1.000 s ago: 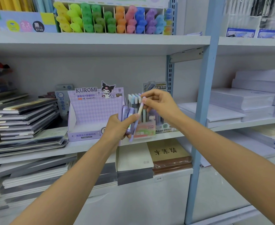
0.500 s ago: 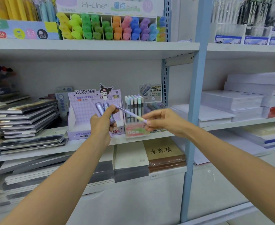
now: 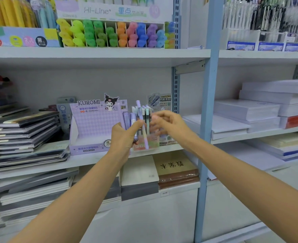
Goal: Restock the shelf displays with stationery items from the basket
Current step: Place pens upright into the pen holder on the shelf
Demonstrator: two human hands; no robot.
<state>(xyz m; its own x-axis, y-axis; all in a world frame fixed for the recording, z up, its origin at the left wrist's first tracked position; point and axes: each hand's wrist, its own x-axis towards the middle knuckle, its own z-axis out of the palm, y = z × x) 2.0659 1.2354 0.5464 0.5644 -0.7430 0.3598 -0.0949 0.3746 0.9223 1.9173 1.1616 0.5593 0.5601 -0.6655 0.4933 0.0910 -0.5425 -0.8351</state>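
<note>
1. Head view is catching the left hand raised in front of the middle shelf, its fingers wrapping tight round a bundle of lilac tubes, just beside the purple Kuromi display box.
2. One long lilac pen is standing almost upright at the bundle's right edge. The left thumb is pressing across its barrel, and its lower end is hanging in front of the pastel pen display.
3. The right hand is hovering just beside that pen, its fingers curled in and narrow. Blur is smearing them, though, so whether they are pinching the pen cannot be told.
4. No basket is showing in this view.
5. These pieces are looking light, stiff and smooth, probably plastic, so they are likely to slip or roll, and a loosely held bundle could fan out and drop.
6. The safest hold is probably a thumb-and-forefinger pinch on the middle of the barrel, away from the cap end, drawing one piece out while the left hand is clamping the rest.
7. The cardboard box is looking light too, so a careless push could slide it back along the shelf.
</note>
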